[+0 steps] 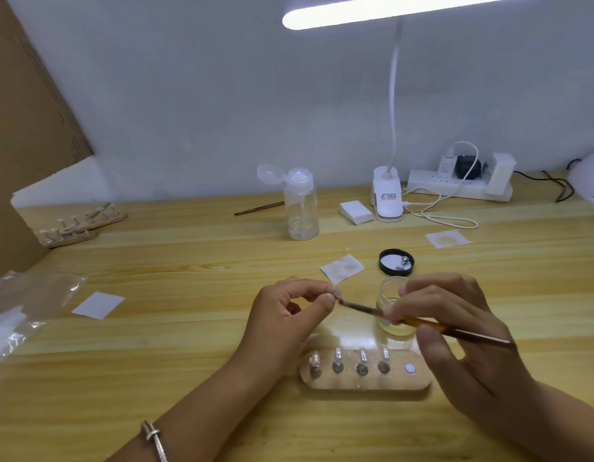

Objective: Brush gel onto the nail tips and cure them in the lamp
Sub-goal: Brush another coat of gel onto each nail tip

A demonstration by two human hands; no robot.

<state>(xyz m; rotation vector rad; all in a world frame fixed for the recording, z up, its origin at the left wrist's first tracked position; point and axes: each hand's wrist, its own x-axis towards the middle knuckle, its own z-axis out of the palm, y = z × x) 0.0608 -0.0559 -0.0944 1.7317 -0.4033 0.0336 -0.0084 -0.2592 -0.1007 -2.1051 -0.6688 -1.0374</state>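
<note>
Head view: nail tip (338, 291) is held above the desk (189, 328), pinched between thumb and forefinger of my left grip (285, 315). Brush (422, 323) bristles touch it. Right grip (455, 325) holds the handle pen-fashion, in front of the jar (394, 305). Step in hand, I judge: gel coating. Next calls for seating the tip on the stand (364, 383), at its vacant spot, then curing. Both forearms angle inward from the near edge.

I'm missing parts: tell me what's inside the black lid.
Two small metal studs lie on the lid's pale liner. Nothing else shows; the near rim may hide a sliver.
</note>
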